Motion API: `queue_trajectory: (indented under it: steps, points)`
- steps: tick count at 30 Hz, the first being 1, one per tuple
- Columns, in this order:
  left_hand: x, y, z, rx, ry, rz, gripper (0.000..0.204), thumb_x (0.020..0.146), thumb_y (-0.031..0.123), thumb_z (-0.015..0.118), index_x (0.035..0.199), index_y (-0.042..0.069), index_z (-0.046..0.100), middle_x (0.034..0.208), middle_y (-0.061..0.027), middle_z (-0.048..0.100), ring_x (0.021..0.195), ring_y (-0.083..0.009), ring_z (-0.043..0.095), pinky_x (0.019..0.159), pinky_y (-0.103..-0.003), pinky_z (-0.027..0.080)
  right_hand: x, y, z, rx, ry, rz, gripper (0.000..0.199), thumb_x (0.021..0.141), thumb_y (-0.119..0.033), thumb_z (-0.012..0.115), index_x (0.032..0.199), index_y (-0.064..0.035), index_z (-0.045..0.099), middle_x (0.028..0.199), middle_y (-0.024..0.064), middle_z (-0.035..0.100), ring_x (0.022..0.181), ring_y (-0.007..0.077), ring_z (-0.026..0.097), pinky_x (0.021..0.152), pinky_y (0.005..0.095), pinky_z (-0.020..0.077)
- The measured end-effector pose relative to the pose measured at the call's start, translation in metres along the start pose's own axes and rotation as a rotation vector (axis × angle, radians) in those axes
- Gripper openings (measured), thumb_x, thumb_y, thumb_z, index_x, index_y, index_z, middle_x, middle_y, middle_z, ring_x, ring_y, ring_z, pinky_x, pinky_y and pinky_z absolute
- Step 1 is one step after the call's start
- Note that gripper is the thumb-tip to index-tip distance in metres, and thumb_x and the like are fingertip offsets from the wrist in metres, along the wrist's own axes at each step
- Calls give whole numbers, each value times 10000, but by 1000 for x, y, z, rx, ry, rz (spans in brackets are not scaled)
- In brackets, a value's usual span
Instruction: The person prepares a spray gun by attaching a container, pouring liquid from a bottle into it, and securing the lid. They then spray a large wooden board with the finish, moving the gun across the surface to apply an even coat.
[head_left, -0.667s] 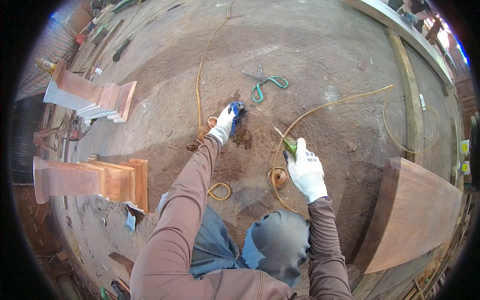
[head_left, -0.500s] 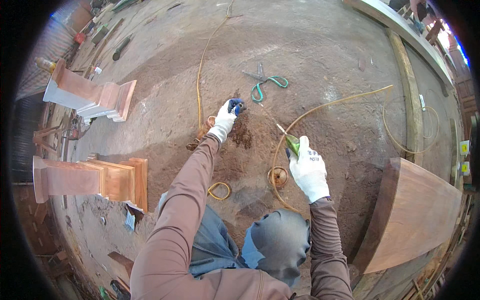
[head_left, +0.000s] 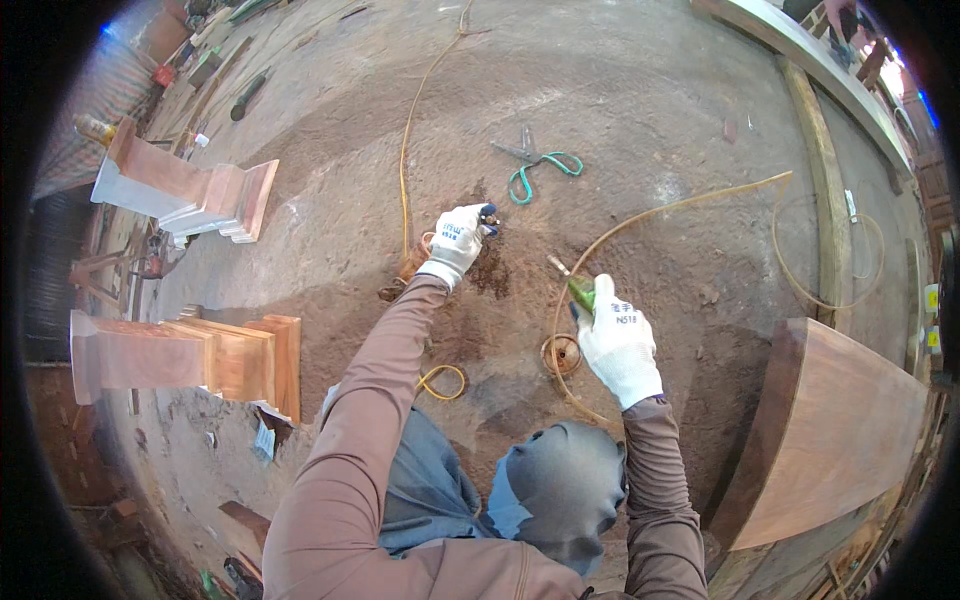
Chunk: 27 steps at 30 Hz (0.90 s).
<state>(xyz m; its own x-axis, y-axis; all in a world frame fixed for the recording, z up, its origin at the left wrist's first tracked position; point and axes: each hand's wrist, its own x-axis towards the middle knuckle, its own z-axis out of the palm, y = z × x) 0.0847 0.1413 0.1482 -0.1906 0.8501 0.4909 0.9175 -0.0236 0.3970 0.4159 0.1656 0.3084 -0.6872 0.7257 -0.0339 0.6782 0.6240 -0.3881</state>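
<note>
My left hand (head_left: 461, 243), in a white glove with dark blue fingertips, is closed in a pinch over the dirt floor. Something small and dark shows at its fingertips, too small to name. A damp dark patch (head_left: 490, 275) lies on the ground beside it. In my right hand (head_left: 618, 340), gloved alike, is a green-handled tool (head_left: 582, 292) with a slim pale tip aimed up and left. The tool's exact kind cannot be told. Beyond both hands lie scissors (head_left: 532, 160) with teal handles, their blades spread.
A yellow hose (head_left: 640, 215) curves past my right hand over a round brown disc (head_left: 562, 354); another yellow line (head_left: 404, 160) runs up the floor. Stepped wooden pieces (head_left: 240, 365) stand at left, a large wooden panel (head_left: 830, 440) at right. A timber beam (head_left: 825, 200) lies beyond it.
My left hand has turned so that more of its back shows, and has shifted slightly right and down. The tool's tip in my right hand has dropped a little. The whole view has shifted slightly.
</note>
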Motion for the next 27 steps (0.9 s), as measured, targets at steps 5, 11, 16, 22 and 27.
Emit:
queue_trajectory:
  steps: [5, 11, 16, 22, 27]
  points:
    - [-7, -29, 36, -1258, 41, -748, 293, 980, 293, 618, 1174, 76, 659, 980, -61, 722, 847, -189, 680, 740, -334, 536, -4, 7, 6, 112, -32, 27, 554, 899, -257, 633, 1348, 9, 448, 854, 209, 696, 784, 382, 691, 680, 491, 541]
    - [-9, -24, 30, -1509, -54, -1087, 487, 977, 541, 562, 1173, 103, 648, 1033, -50, 719, 918, -222, 688, 777, -389, 552, -8, 13, 10, 122, -121, 99, 540, 934, -288, 607, 1356, 3, 438, 916, 223, 704, 831, 410, 688, 719, 508, 537]
    - [0, 5, 12, -2130, -287, -1311, 568, 916, 633, 548, 1111, 115, 676, 1026, -82, 733, 947, -286, 700, 842, -498, 547, -15, 25, -2, 776, -175, 307, 285, 983, -219, 595, 1180, -54, 474, 829, 183, 665, 607, 283, 659, 527, 402, 514]
    - [0, 39, -13, -2082, -410, -1434, 594, 841, 697, 599, 987, 134, 720, 885, -65, 744, 831, -298, 695, 776, -487, 549, -36, 23, -7, 876, -191, 364, 215, 996, -201, 578, 1149, -69, 501, 754, 109, 649, 563, 189, 629, 488, 351, 477]
    - [-5, 45, -20, -1869, -238, -1572, 486, 863, 636, 657, 879, 154, 716, 856, -42, 740, 767, -265, 685, 660, -421, 535, -43, 17, 1, 530, -66, 204, 208, 986, -203, 592, 1146, -91, 519, 805, 154, 689, 690, 321, 696, 585, 424, 511]
